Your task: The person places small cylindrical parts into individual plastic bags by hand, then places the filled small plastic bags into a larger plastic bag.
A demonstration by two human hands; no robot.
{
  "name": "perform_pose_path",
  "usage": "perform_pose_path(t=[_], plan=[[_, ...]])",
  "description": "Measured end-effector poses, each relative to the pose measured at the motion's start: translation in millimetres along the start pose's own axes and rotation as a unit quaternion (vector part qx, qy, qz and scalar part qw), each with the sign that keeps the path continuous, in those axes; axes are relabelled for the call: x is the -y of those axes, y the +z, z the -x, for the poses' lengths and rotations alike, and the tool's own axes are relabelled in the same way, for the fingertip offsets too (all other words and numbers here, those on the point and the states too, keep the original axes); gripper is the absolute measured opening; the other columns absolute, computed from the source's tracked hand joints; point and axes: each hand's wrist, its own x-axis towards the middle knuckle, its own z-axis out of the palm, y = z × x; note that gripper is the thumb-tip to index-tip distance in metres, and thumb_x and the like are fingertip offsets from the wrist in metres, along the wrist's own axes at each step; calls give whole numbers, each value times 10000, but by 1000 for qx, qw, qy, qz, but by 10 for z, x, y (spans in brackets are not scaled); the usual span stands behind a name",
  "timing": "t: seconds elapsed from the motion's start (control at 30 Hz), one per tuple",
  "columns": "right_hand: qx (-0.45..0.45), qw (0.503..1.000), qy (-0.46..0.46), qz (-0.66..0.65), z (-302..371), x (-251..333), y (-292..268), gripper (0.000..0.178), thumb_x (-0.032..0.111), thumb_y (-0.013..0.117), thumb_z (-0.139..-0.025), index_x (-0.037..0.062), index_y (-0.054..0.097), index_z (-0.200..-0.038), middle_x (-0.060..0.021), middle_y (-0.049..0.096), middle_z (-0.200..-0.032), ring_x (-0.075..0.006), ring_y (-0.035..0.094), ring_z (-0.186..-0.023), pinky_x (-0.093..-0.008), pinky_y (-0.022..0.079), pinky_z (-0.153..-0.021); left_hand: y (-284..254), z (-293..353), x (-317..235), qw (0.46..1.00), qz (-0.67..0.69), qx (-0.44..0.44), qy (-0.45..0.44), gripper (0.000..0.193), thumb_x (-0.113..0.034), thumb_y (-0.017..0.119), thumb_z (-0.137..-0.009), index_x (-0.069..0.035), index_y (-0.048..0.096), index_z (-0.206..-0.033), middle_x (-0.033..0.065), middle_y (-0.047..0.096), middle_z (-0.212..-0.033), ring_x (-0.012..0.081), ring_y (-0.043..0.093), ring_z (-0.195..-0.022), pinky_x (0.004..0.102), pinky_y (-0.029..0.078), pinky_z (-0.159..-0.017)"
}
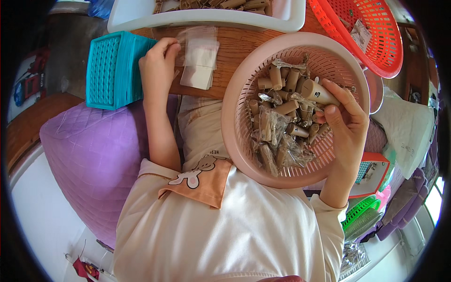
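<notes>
My right hand (345,113) is over the right side of a pink plastic basket (229,108), its thumb and fingers closed around a tan cylindrical plastic piece (319,93). Under it the basket holds more brown and tan cylinders (287,107), several with small clear bags (272,124) of parts among them. At the table's near edge, my left hand (159,58) has its fingers curled together; what they hold, if anything, is hidden. Just right of that hand lies a stack of small clear bags with white cards (199,63). A block of teal ridged trays (115,70) stands at its left.
A white tub (206,18) of brown pieces stands at the far side of the wooden table (235,56). A red basket (380,37) sits at the far right. Purple quilted cloth (94,164) is at my left. Lower right are a red-edged box (376,176) and a green basket (361,209).
</notes>
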Motion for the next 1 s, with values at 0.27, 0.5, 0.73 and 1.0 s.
perform_pose_path(t=[0.27, 0.5, 0.73, 1.0], plan=[[-110, 981, -121, 103, -9, 145, 153, 254, 2, 586, -745, -20, 581, -998, -48, 522, -862, -88, 513, -731, -183, 443, -600, -428, 213, -403, 907, 400, 129, -31, 292, 8, 666, -675, 1, 561, -947, 55, 624, -707, 38, 536, -615, 162, 405, -530], [-60, 901, -341, 260, 35, 262, 209, 300, -22, 623, -708, -47, 551, -999, -131, 508, -948, -165, 532, -821, -221, 470, -659, -511, 328, -857, 814, 520, 260, -16, 346, 25, 684, -644, 2, 553, -963, 58, 616, -694, 59, 565, -648, 166, 441, -575], [-86, 873, -382, 291, 7, 211, 203, 329, -59, 679, -621, -47, 553, -925, -144, 544, -893, -195, 566, -799, -255, 491, -644, -504, 340, -1035, 730, 554, 396, -52, 325, 8, 655, -678, 2, 543, -982, 51, 614, -692, 49, 555, -643, 158, 423, -579], [-86, 922, -273, 261, 11, 216, 215, 256, -15, 686, -586, 1, 594, -825, -98, 589, -776, -191, 583, -677, -260, 469, -574, -457, 397, -1111, 759, 535, 367, -47, 304, -2, 642, -703, 3, 537, -988, 58, 612, -728, 62, 565, -679, 169, 441, -595]])
